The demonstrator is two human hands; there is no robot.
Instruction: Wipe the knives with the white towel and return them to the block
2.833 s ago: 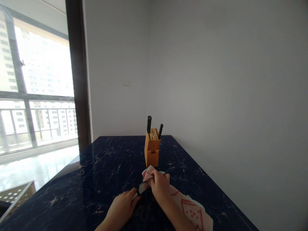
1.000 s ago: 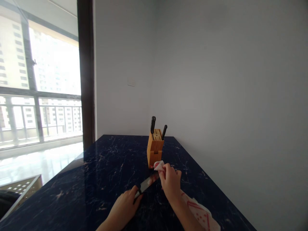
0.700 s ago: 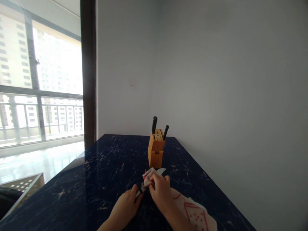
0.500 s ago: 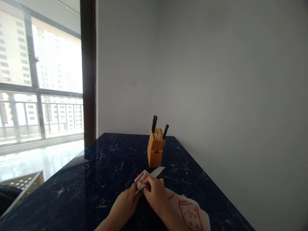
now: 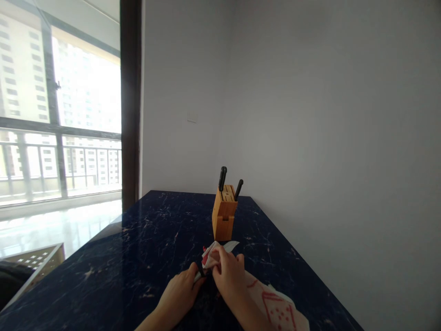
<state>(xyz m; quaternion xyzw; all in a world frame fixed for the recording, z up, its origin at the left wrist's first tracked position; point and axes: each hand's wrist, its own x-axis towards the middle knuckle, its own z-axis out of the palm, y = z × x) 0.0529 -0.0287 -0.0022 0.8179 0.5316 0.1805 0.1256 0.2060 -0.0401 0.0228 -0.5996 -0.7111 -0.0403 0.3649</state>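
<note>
A knife with a pale blade (image 5: 231, 246) points away to the right, just in front of the knife block. My left hand (image 5: 181, 290) is closed around its handle end, where a dark part shows by the fingertips. My right hand (image 5: 229, 278) pinches a white and red cloth (image 5: 279, 309) folded over the blade, hiding its middle. The rest of the cloth hangs under and right of my right forearm.
A wooden knife block (image 5: 223, 218) with two black-handled knives stands on the dark blue marbled table (image 5: 165, 220). A wall runs along the table's right side. At the lower left is a perforated light-framed object (image 5: 44, 264).
My right hand and the cloth have slid a little along the blade toward its tip, away from my left hand. Less of the blade shows past the cloth.
</note>
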